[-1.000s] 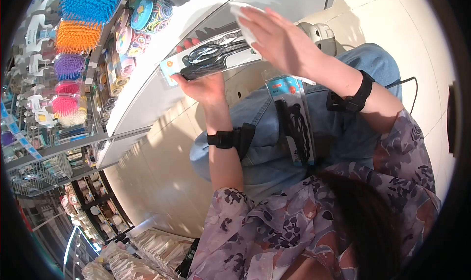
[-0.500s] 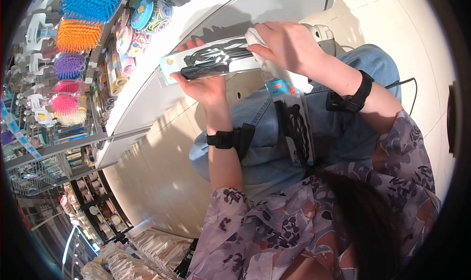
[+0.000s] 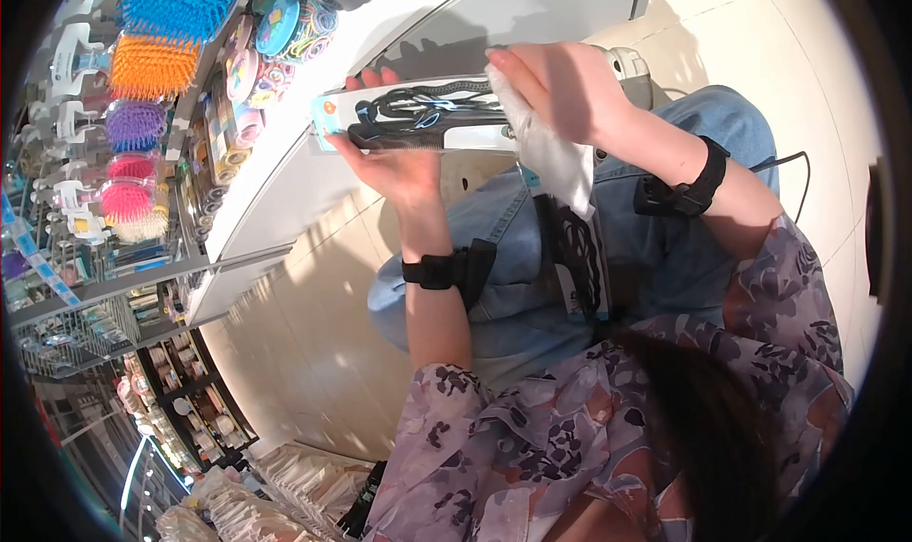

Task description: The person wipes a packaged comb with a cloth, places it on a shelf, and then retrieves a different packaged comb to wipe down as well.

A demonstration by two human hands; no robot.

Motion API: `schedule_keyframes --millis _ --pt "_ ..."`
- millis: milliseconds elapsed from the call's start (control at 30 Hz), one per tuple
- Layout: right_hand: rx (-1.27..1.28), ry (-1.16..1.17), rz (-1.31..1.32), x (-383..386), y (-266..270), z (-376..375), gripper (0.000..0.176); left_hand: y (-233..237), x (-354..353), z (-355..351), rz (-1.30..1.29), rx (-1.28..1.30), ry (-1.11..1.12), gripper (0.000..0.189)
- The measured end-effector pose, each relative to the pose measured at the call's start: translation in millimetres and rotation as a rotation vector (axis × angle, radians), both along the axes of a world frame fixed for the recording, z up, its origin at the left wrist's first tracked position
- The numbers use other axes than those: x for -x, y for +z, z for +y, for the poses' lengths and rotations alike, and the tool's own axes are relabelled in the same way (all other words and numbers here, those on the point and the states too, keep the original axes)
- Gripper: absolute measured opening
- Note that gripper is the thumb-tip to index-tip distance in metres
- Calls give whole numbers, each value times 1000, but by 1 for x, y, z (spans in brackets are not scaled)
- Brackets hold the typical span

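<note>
My left hand (image 3: 394,167) holds a long clear package (image 3: 418,114) from below, its fingers round the left end. Inside the package are black cords and a black comb-like piece. My right hand (image 3: 560,91) grips a white cloth (image 3: 556,162), pressed near the package's right end, and the cloth hangs down from it. A second similar package (image 3: 578,257) with black cords lies on my lap, its upper end partly covered by the cloth.
Hairbrushes (image 3: 157,67) in several colours hang on a rack at the left. Tubs of hair ties (image 3: 304,34) stand on the white shelf (image 3: 271,143). White packets (image 3: 294,485) are at the bottom left. A pale object (image 3: 627,67) lies beyond my right hand.
The cloth in my right hand has swung lower and covers more of the lap package's top. The held package has tilted slightly in my left hand.
</note>
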State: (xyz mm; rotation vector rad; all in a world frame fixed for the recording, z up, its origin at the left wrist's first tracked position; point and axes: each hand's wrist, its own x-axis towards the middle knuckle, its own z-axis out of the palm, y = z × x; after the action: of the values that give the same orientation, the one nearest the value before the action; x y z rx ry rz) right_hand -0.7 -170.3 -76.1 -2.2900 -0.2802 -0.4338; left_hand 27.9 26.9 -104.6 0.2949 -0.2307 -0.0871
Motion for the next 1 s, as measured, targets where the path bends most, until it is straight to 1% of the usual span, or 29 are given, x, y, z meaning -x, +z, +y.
schedule_keyframes --millis 33,67,133,167,200,267,400,467,500,533,600,667,733,767,833,867,933,967,1000 --pt "-57 -22 -14 -1 -1 0 33 4 0 -2 2 -90 35 54" --pt "-56 -21 -14 -2 -1 -1 33 7 1 -4 2 -90 36 54" --pt "-145 -42 -9 -4 1 -4 28 11 3 -10 43 -196 -140 57" --pt "-143 -39 -8 -5 0 -3 28 13 5 -17 55 -350 -103 58" --pt "-149 -56 -51 -6 -2 -2 27 9 6 -17 -2 -452 -183 54" --pt "-154 -71 -95 -7 -3 0 26 8 10 -23 46 -675 -170 52" --pt "-218 -75 -123 -7 -4 0 29 7 12 -21 -3 -695 -180 51" --pt "-249 -86 -132 -7 -3 -2 30 7 12 -20 -26 -612 -86 52" --pt "-293 -66 -87 -7 0 -5 28 8 12 -21 -39 -570 -39 53" --pt "-337 -47 -42 -7 1 -6 27 8 12 -21 -40 -569 -39 53" --pt "-358 -53 -38 -9 1 -8 27 9 10 -20 -8 -449 54 52" --pt "-381 -60 -34 -9 0 -10 28 8 6 -13 -32 -422 22 51" --pt "-468 -30 -18 -8 1 -10 29 8 4 -11 0 -366 53 52" --pt "-469 -32 -19 -7 0 -9 29 8 5 -12 27 -314 41 52" --pt "-658 64 27 -7 -1 -4 33 9 7 -14 34 -289 18 52" --pt "-657 63 26 -5 -1 -3 33 9 8 -14 42 -265 -4 52" --pt "-686 234 39 -1 1 -1 34 8 8 -14 47 -281 8 52" --pt "-749 272 102 1 2 0 36 7 7 -14 53 -298 20 52" --pt "-749 272 102 2 2 0 36 7 7 -14 53 -299 19 52"
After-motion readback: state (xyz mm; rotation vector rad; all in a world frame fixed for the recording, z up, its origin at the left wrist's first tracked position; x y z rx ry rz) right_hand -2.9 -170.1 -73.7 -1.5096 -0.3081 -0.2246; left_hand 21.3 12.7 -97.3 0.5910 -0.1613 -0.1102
